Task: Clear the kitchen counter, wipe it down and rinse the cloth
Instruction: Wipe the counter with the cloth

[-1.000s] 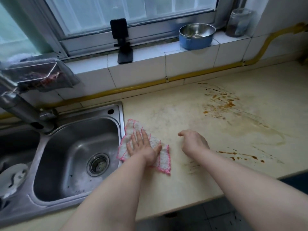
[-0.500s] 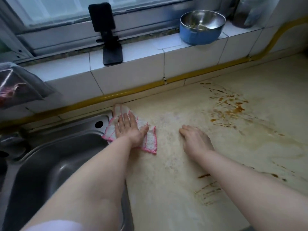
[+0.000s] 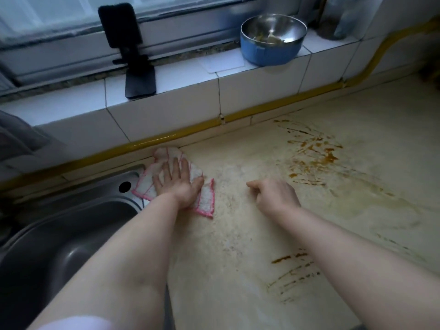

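1. Far left: stainless steel sink basin (image 3: 59, 234), set into the counter, with a round overflow hole in its back rim.
2. Above it, on the white tiled window sill (image 3: 181, 75): black plastic phone stand (image 3: 135, 75), upright, nothing held in it.
3. White rectangular cloth with pink stitched edging (image 3: 148, 184) lies at the counter's back left corner. Its left edge overlaps the sink rim and its far end touches the back ledge just under the yellow pipe (image 3: 238, 120).
4. Left hand (image 3: 178, 184) lies flat on the cloth, palm down, fingers straight and spread, pressing it. No grasp. The hand and forearm cover the cloth's middle.
5. Cream stone-look counter top (image 3: 233, 248), mottled and dull between the two hands.
6. Right hand (image 3: 276, 196) sits on the bare counter, well apart from the cloth, fingers curled under in a fist, holding nothing.
7. On the sill, right of centre: blue round bowl with a steel inside (image 3: 269, 51), scraps in it.
8. Orange-brown streaky stains (image 3: 316, 156) lie on the counter right of the right hand, with more streaks near its forearm.
9. Top right corner: clear glass jar (image 3: 333, 20), blurred.
10. Cloth's long axis runs far-left to near-right. The rumpled far end points at the pipe and the near corner points toward the person.
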A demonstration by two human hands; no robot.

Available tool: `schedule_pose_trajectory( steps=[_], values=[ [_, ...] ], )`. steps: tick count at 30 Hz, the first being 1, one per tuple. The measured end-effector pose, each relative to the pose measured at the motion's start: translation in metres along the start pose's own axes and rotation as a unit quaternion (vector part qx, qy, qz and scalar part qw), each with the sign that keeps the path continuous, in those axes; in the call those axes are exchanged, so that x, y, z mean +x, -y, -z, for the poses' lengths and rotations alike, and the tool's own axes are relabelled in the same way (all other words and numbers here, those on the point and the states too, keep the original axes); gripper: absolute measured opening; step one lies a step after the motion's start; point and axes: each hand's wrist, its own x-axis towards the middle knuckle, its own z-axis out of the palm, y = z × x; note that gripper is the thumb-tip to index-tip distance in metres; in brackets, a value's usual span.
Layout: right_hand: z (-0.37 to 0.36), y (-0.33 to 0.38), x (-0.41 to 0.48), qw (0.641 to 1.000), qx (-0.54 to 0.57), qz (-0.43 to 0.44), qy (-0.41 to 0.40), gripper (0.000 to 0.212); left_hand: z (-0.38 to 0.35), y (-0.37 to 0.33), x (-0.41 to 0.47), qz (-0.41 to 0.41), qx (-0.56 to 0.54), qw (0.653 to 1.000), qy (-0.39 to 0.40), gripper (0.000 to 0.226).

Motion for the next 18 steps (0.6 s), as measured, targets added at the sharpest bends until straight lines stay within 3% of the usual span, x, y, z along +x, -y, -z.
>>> schedule_pose_trajectory(
  steps=[7, 18],
  values=[
    [0.003, -0.061, -0.026, 0.99, 0.075, -0.01, -0.119, 0.046, -0.009, -0.065, -0.01, -0.051, 0.006, 0.999, 0.014, 0.077],
    [0.023, -0.124, -0.045, 0.987, 0.056, -0.039, -0.146, 0.054, -0.029, -0.154, -0.05, -0.135, 0.031, 0.989, 0.052, 0.079]
  ],
)
